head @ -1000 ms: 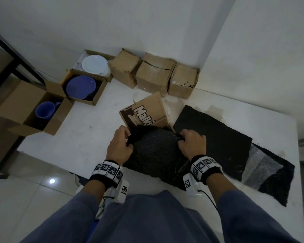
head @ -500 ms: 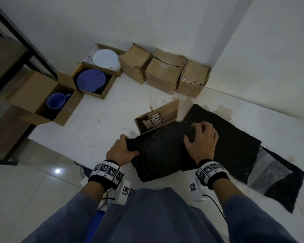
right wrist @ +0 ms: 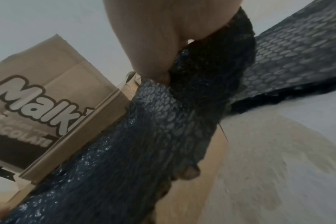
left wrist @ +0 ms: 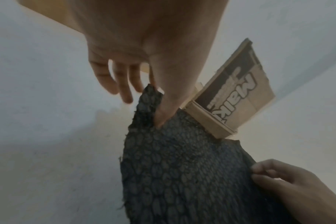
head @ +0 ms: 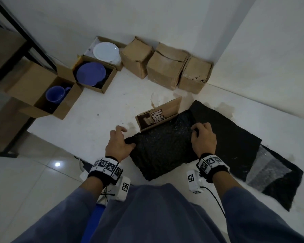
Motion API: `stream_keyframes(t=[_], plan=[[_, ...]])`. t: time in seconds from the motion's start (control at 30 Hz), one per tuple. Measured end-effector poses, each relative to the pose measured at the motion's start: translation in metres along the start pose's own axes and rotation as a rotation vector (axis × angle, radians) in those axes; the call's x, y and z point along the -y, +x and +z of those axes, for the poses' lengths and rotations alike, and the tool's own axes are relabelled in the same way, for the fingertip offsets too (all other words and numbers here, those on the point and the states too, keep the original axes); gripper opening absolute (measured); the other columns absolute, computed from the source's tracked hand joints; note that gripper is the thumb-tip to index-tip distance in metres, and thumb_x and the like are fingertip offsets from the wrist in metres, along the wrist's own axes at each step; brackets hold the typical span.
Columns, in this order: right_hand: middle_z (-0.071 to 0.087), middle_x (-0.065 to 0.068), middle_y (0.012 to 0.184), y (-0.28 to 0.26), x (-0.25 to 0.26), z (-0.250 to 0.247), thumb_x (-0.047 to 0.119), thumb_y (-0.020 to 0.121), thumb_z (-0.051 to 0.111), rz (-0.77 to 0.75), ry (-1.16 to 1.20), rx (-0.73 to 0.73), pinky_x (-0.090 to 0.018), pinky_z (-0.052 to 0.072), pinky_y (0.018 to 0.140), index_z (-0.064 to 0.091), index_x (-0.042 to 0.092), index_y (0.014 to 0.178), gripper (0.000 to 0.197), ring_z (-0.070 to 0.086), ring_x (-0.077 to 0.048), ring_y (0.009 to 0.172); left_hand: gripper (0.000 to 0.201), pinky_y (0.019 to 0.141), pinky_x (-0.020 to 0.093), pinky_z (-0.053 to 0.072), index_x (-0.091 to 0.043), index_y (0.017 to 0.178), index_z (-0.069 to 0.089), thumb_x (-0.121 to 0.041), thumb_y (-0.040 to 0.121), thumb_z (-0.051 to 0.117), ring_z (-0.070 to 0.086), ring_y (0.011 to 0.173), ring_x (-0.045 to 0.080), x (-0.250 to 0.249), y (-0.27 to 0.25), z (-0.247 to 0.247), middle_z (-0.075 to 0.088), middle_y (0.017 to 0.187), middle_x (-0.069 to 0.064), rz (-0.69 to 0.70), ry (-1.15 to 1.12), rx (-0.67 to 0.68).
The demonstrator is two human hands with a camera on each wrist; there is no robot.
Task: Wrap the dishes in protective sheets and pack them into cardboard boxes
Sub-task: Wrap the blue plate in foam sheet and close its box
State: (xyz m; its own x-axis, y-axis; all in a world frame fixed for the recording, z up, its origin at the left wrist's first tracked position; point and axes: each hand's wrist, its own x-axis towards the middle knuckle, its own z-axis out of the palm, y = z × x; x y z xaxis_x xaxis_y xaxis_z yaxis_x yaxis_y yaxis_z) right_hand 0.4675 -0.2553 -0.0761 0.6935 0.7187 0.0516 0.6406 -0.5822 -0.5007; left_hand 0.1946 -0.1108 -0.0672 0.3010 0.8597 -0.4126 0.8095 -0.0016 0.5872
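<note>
Between both hands, a black bubble-wrap bundle (head: pixel 162 146) lies on the white counter (head: pixel 102 123). Left hand (head: pixel 118 145) has its grip pinched on the bundle's corner; right hand (head: pixel 203 140) clamps the opposite edge. Just beyond the fingers leans a printed cardboard box (head: pixel 159 114).

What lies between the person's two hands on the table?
In the head view, a black bubble-wrap sheet spans the gap: the left hand pinches its left corner and the right hand grips its right edge.
</note>
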Motion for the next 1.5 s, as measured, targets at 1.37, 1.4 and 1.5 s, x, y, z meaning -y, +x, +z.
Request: stream_keyframes(t=[1.37,1.4,1.5], plan=[[0.037,-0.016,0.147,0.007,0.052,0.017,0.039,0.077,0.071,-0.327,-0.582,0.714,-0.042,0.045,0.094,0.042,0.013,0.143,0.076,0.049,-0.035,0.124,0.11,0.122,0.053,0.004,-0.008,0.156,-0.007,-0.053,0.084,0.062,0.008,0.15,0.039,-0.068,-0.013,0.092,-0.001,0.162,0.026,0.322,1.08,0.317],[0.039,-0.015,0.145,0.01,0.052,0.015,0.031,0.079,0.07,-0.348,-0.606,0.712,-0.042,0.046,0.091,0.042,0.015,0.142,0.072,0.05,-0.034,0.122,0.111,0.122,0.051,0.004,-0.008,0.157,-0.004,-0.051,0.082,0.065,0.009,0.15,0.038,-0.066,-0.012,0.089,0.0,0.162,0.025,0.332,1.066,0.312],[0.032,-0.015,0.152,0.009,0.05,0.014,0.023,0.084,0.068,-0.39,-0.703,0.728,-0.042,0.045,0.092,0.031,0.019,0.15,0.076,0.048,-0.034,0.125,0.109,0.123,0.049,0.002,-0.01,0.157,0.002,-0.048,0.08,0.069,0.011,0.15,0.038,-0.06,-0.007,0.081,0.002,0.163,0.022,0.366,1.056,0.298]])
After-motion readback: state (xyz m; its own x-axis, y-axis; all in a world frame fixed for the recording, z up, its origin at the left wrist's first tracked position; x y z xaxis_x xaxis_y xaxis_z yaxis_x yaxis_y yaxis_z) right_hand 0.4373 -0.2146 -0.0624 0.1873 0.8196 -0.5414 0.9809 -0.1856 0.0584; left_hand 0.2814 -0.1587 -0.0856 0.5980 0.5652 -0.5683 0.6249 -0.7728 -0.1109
